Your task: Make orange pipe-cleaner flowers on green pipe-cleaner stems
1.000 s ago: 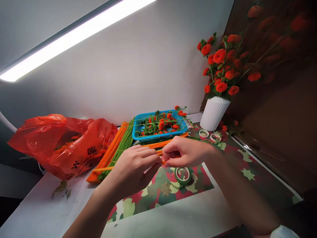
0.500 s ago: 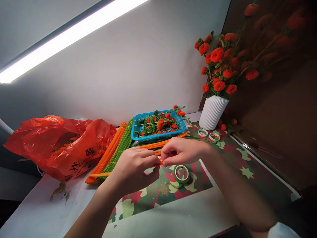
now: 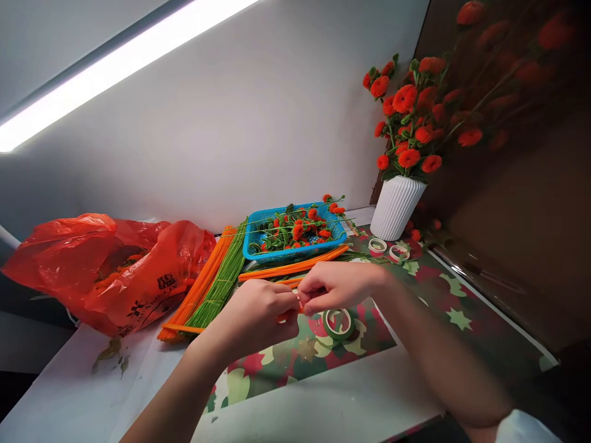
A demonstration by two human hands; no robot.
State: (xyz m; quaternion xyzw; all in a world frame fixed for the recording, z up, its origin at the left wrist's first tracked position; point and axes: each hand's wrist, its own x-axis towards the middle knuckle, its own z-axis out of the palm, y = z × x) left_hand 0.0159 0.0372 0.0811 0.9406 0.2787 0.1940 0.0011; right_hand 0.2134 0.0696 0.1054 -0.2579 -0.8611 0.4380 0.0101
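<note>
Close together over the patterned mat, my left hand (image 3: 261, 311) and my right hand (image 3: 339, 286) meet fingertip to fingertip. Both are closed in a pinch on a small piece of orange pipe cleaner (image 3: 301, 309), most of it hidden by the fingers. Just below my right hand lies a roll of green tape (image 3: 339, 324). Behind the hands, loose orange pipe cleaners (image 3: 290, 271) lie in front of a blue basket (image 3: 295, 252), which holds orange fuzzy flowers with green stems.
Bundled orange and green pipe cleaners (image 3: 210, 286) lie left of the basket, beside a red plastic bag (image 3: 152, 289). A white ribbed vase (image 3: 398, 209) of orange flowers stands at the back right, near two white-cored tape rolls (image 3: 377, 245). A dark reflective panel (image 3: 521, 203) borders the right side.
My fingers have shifted slightly around the orange piece, and less of it shows. My right hand sits a little lower and to the left. Other objects have stayed in place.
</note>
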